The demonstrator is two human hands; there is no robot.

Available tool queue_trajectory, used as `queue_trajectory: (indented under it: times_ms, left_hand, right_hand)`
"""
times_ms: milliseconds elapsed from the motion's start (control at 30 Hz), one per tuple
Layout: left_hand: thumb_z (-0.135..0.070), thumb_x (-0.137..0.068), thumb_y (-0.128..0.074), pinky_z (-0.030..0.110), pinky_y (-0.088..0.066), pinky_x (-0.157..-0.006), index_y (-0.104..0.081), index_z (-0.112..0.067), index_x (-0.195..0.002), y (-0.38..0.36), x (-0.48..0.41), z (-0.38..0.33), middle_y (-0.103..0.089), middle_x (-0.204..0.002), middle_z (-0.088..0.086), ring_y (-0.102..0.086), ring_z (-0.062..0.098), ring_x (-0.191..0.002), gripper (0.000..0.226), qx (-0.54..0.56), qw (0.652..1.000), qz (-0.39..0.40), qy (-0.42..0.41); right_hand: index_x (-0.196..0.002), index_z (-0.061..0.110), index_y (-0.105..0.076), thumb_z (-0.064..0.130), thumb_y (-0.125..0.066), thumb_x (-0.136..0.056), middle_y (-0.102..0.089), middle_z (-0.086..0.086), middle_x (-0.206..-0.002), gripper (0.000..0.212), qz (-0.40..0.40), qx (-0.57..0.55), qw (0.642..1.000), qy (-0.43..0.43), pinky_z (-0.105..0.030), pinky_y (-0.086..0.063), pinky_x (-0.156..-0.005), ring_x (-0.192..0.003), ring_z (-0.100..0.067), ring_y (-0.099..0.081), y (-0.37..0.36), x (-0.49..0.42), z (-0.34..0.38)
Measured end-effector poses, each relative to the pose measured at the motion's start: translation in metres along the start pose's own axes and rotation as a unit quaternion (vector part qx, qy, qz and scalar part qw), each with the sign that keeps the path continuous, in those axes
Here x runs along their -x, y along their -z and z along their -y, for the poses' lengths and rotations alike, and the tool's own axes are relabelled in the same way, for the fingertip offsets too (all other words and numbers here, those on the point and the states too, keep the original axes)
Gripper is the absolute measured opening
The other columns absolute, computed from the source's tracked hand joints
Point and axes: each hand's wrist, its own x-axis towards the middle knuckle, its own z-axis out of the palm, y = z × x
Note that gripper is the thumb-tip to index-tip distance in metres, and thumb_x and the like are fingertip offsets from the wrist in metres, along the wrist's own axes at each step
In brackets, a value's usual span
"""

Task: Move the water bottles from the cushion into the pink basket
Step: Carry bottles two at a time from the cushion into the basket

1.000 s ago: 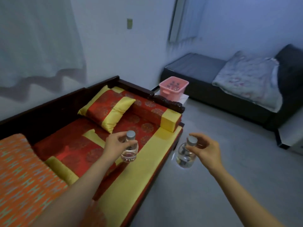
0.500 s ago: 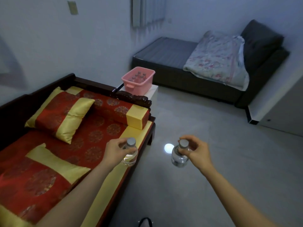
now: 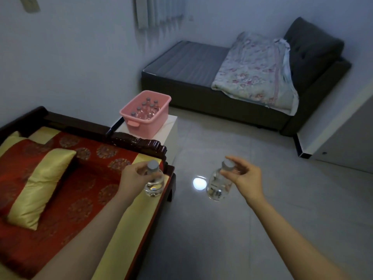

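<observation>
We carry bottles: our left hand [image 3: 132, 176] grips one bottle [image 3: 154, 181], our right hand [image 3: 245, 177] another [image 3: 218, 183]. Next, we walk to the pink basket [image 3: 146, 118].

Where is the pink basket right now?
The pink basket sits on a small white table in the upper middle of the head view, just past the end of the red and yellow couch, with bottles already inside.

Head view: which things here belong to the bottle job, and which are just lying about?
Job:
left hand with a water bottle
right hand with another bottle
pink basket, bottles inside

Lying about:
yellow pillow
floral blanket
dark sofa
</observation>
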Motion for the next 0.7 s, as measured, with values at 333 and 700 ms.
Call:
queue_trajectory:
  times_ms: [333,700]
  left_hand:
    - [-0.012,-0.063,-0.086,0.038,-0.056,-0.085,-0.074,-0.009,-0.094,-0.06,-0.179,-0.025,-0.075,-0.09,0.006,-0.07,0.022,-0.09,0.033,0.013,0.999,-0.044,-0.007]
    - [-0.014,-0.06,-0.087,0.016,-0.052,-0.069,-0.073,-0.024,-0.086,-0.075,-0.347,-0.03,-0.075,-0.08,-0.009,-0.068,0.008,-0.077,0.031,0.021,0.989,-0.141,0.029]
  right_hand:
    - [-0.104,0.02,-0.069,-0.003,-0.081,-0.065,-0.071,0.003,-0.09,0.046,0.034,-0.01,0.999,-0.003,-0.008,-0.051,-0.07,-0.072,0.005,-0.066,0.002,-0.192,-0.036]
    - [-0.109,0.015,-0.069,0.002,-0.081,-0.068,-0.073,-0.003,-0.101,0.045,0.126,0.008,0.992,0.028,-0.026,-0.057,-0.083,-0.089,-0.011,-0.07,-0.056,-0.414,-0.048]
